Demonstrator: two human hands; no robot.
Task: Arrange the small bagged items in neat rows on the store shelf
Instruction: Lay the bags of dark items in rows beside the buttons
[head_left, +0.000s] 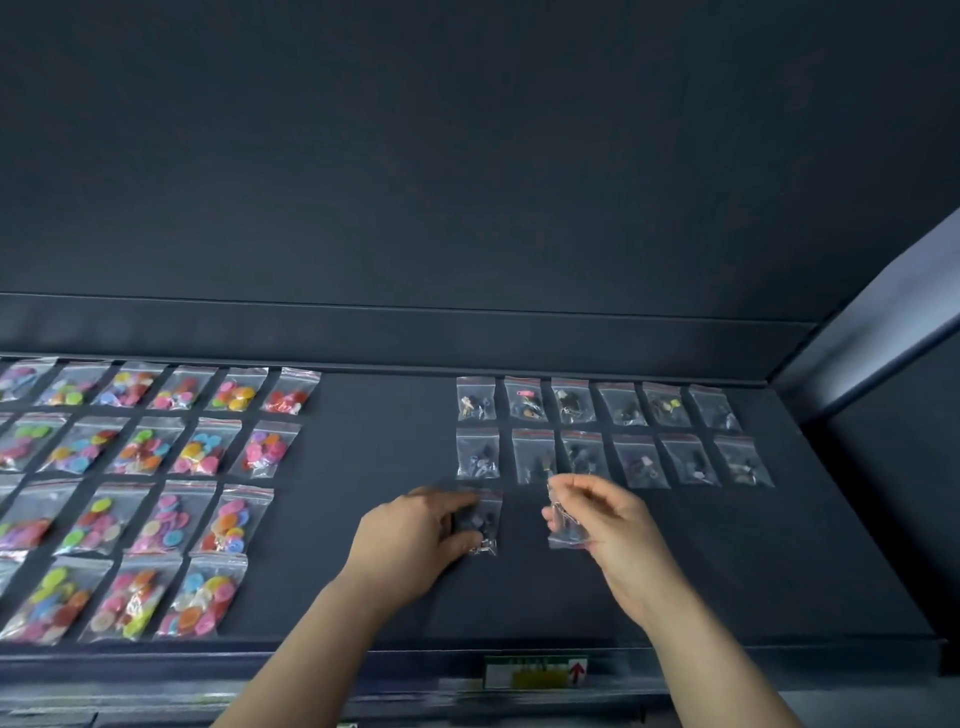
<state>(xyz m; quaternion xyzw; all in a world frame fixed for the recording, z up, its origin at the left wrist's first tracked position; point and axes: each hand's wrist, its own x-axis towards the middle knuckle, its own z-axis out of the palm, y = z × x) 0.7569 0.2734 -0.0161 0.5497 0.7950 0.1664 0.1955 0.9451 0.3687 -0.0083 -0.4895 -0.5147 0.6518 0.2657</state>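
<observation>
Left hand (415, 530) grips a bag (488, 514) lying on the dark shelf (389, 441) below two rows, long axis front-to-back, red seal rearward. Right hand (608, 525) pinches a blurred second bag (569, 538) alongside.

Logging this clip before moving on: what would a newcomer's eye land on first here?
Rows of clear bags of bright coloured buttons cover the left side of the dark shelf. On the right, two neat rows of bags of darker small parts lie near the back. Just in front of them the left hand grips a third-row bag, while the right hand pinches a second bag.
</observation>
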